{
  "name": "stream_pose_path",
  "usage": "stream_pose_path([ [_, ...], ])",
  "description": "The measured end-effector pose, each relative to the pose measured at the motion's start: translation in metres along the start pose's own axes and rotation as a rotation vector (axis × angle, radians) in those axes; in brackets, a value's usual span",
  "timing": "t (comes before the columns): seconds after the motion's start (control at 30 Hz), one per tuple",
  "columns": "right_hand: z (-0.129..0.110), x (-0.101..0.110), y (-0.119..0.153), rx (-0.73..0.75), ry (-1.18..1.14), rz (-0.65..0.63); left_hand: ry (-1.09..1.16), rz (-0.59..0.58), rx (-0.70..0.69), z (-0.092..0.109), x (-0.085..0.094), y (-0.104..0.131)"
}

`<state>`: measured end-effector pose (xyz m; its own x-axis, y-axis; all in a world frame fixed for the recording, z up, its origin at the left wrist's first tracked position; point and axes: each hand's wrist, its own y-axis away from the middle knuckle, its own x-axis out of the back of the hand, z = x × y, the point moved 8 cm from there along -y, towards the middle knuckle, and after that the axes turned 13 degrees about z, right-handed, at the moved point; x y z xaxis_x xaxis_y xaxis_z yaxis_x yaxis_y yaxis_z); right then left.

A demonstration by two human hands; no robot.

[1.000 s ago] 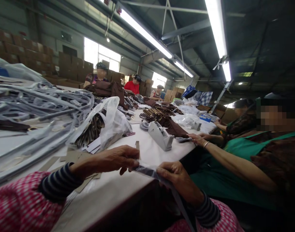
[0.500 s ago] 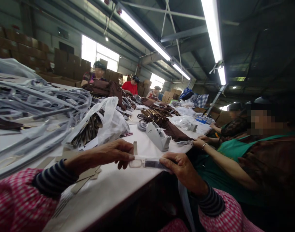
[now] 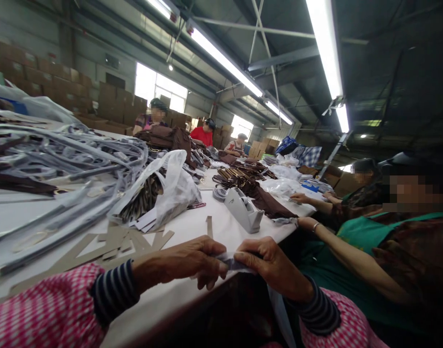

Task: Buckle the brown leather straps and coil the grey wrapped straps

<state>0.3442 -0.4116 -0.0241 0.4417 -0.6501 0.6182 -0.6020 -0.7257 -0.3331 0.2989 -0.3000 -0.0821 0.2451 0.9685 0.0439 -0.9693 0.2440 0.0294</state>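
White covering spans the bench, and grey wrapped straps heap high along its left side. At right a person in a green apron sits close by, one hand at a brown fabric piece. Brown goods pile up farther back. A whitish plastic bag gapes around a bundle of strips; flat grey card pieces lie scattered before it, partly hidden by the left forearm. Beyond the hands stands a grey tape dispenser, a dark mark on its side too small to read.

The left hand and right hand, both nearly closed, pinch a clear-wrapped strap between them, just off the bench's near edge. Its tail, as far as the gloom allows, hangs below the right hand.
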Motion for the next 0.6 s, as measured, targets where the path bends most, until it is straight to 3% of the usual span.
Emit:
stream_pose_path([
  [0.23,0.016,-0.001,0.006,-0.065,0.004,-0.058,0.040,-0.088,0.127,-0.022,-0.006,0.001],
  [0.37,0.026,0.002,0.010,-0.126,-0.032,-0.080,0.012,-0.121,0.120,-0.027,-0.010,0.002],
  [0.6,0.047,0.011,0.036,-0.270,-0.239,-0.148,-0.037,-0.025,0.132,-0.017,-0.016,0.012],
])
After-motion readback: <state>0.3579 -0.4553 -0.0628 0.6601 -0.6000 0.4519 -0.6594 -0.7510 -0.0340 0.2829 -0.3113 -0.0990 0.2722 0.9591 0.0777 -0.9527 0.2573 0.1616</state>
